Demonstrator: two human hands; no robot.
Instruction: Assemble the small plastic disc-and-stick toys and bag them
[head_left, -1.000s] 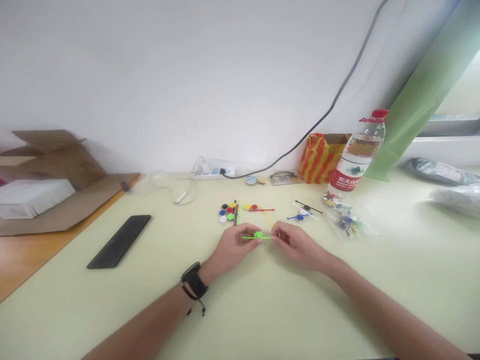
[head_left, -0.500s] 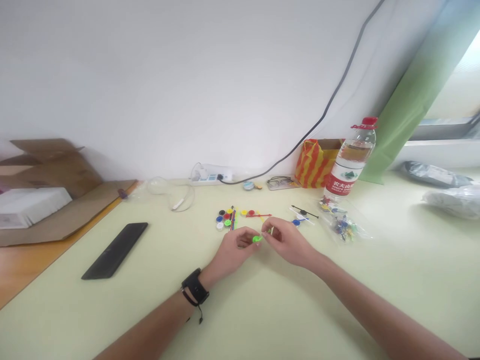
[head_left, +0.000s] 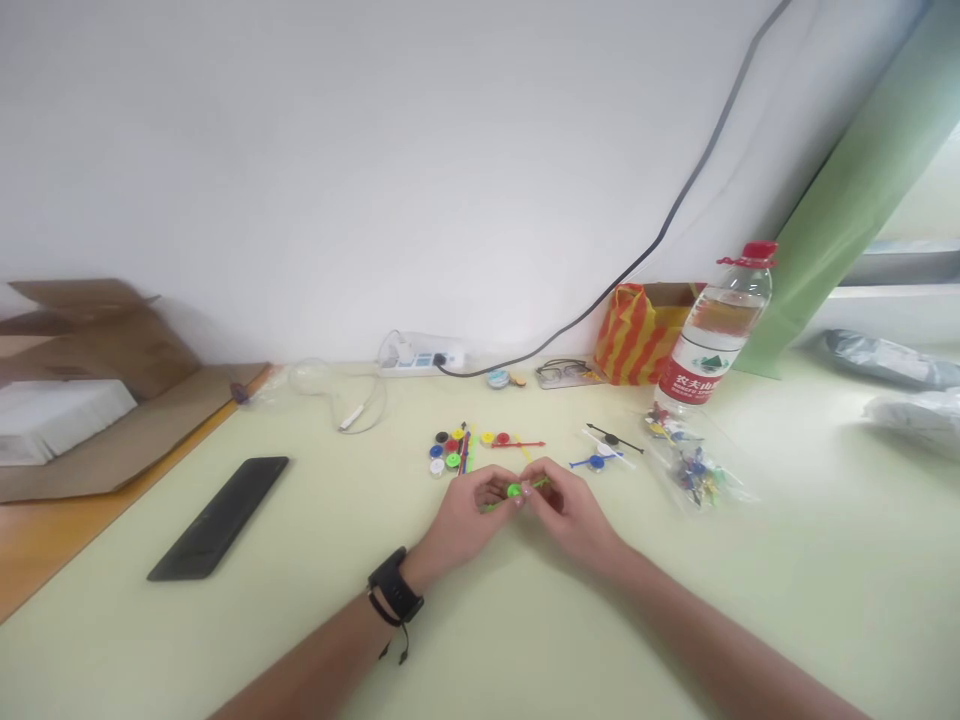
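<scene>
The left hand and right hand meet above the near middle of the worktop, their fingertips close together around a small green piece. The fingers of both hands are pinched nearly closed on it: its round disc shows between them, and slim green ends peek out on either side; exactly how the parts fit is hidden. A dark watch circles the left wrist.

Just beyond the left hand lies a cluster of coloured discs, with slim arrows along its right side. Farther right, a red arrow lies beside a yellow disc. Beyond the right hand, a black arrow, a white arrow and a blue arrow lie close together. To their right is a clear bag of small coloured parts, near a red-capped bottle. A flat black slab lies well to the left.
</scene>
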